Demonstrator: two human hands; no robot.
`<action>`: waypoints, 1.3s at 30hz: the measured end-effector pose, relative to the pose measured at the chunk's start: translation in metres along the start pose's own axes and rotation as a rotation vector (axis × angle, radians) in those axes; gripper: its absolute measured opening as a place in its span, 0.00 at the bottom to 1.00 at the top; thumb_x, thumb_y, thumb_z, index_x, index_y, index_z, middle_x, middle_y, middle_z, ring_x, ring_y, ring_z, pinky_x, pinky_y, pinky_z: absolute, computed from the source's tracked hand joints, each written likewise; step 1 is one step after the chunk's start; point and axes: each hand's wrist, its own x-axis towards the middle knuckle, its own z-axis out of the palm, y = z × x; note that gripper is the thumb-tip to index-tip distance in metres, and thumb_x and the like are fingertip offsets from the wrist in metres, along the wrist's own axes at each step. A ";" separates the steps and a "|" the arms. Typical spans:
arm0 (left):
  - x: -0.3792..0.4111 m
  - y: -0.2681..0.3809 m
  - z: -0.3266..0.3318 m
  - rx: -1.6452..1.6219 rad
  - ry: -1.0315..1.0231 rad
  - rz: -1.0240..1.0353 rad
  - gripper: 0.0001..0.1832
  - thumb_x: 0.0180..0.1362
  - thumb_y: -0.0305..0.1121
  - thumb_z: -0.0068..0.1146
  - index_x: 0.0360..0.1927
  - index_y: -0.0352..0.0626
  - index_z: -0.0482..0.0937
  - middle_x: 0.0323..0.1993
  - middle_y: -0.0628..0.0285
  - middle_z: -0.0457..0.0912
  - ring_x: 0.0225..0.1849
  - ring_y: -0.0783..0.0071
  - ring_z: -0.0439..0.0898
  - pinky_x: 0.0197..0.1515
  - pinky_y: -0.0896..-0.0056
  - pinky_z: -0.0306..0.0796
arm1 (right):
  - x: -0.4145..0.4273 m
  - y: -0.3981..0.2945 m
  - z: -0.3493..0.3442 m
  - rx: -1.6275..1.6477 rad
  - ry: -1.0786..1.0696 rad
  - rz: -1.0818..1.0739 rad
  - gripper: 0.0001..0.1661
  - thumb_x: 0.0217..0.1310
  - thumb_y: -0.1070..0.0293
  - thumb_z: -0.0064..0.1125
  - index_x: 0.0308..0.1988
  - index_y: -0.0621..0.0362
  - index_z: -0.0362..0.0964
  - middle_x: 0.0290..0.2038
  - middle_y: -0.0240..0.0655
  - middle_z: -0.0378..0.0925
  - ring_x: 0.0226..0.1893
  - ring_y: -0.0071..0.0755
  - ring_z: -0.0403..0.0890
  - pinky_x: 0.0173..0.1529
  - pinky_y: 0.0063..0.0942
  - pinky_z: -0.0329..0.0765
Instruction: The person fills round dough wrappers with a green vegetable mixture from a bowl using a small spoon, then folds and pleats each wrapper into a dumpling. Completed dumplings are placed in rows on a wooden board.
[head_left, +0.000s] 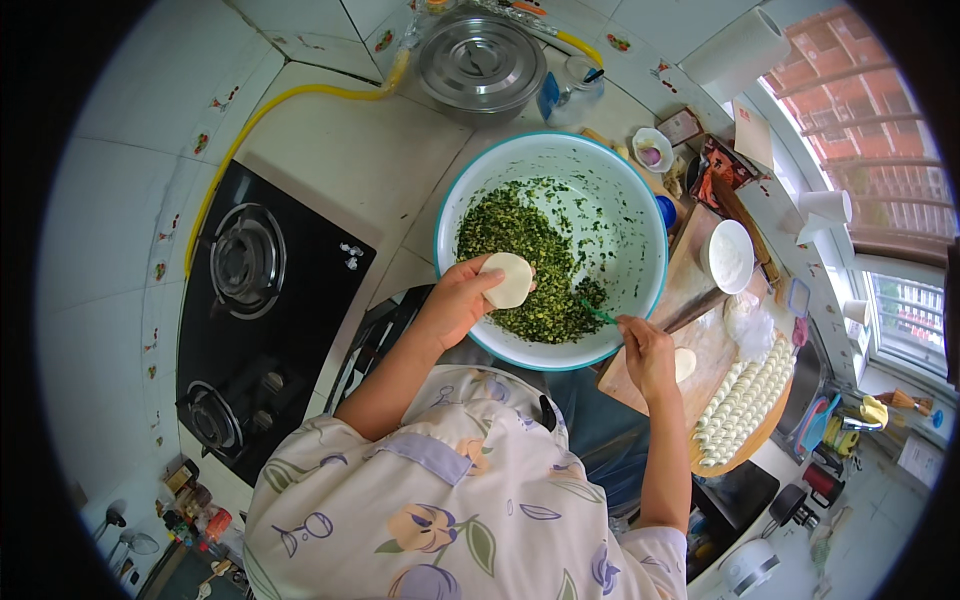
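My left hand (459, 298) holds a round dough wrapper (508, 280) flat over the near left side of a large white basin (634, 180) with a turquoise rim. Chopped green filling (517, 232) is heaped in the basin's left and near part, with scattered bits on the far wall. In my right hand (646, 352), at the near right rim, is a green utensil (600, 311) whose tip is in the filling. Another dough wrapper (684, 364) lies on the wooden board (637, 386), just beside my right wrist.
Rows of shaped dumplings (746, 405) cover a round wooden board at right. A white bowl of flour (727, 257), a rolling pin (697, 310) and a plastic bag (750, 330) are nearby. Behind the basin stands a lidded steel pot (480, 67). A black gas hob (300, 300) is at left.
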 end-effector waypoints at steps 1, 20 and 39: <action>0.001 0.000 0.000 -0.005 0.010 -0.001 0.17 0.60 0.28 0.47 0.52 0.30 0.70 0.48 0.49 0.77 0.49 0.60 0.78 0.55 0.63 0.71 | -0.003 -0.001 -0.001 0.004 -0.001 0.004 0.07 0.55 0.77 0.54 0.36 0.62 0.76 0.26 0.47 0.76 0.23 0.49 0.77 0.29 0.35 0.73; 0.003 -0.009 0.009 -0.088 0.105 0.024 0.17 0.59 0.28 0.49 0.51 0.31 0.71 0.47 0.50 0.78 0.48 0.61 0.79 0.54 0.67 0.71 | -0.013 -0.001 0.005 0.642 -0.022 0.559 0.11 0.62 0.70 0.53 0.33 0.68 0.76 0.15 0.28 0.68 0.14 0.17 0.64 0.19 0.20 0.59; 0.012 -0.034 0.010 -0.209 0.290 0.062 0.17 0.62 0.30 0.45 0.54 0.34 0.69 0.51 0.54 0.75 0.54 0.64 0.74 0.57 0.64 0.68 | -0.011 -0.001 -0.004 1.180 0.199 0.706 0.10 0.62 0.69 0.54 0.37 0.66 0.75 0.15 0.27 0.66 0.11 0.15 0.58 0.14 0.16 0.54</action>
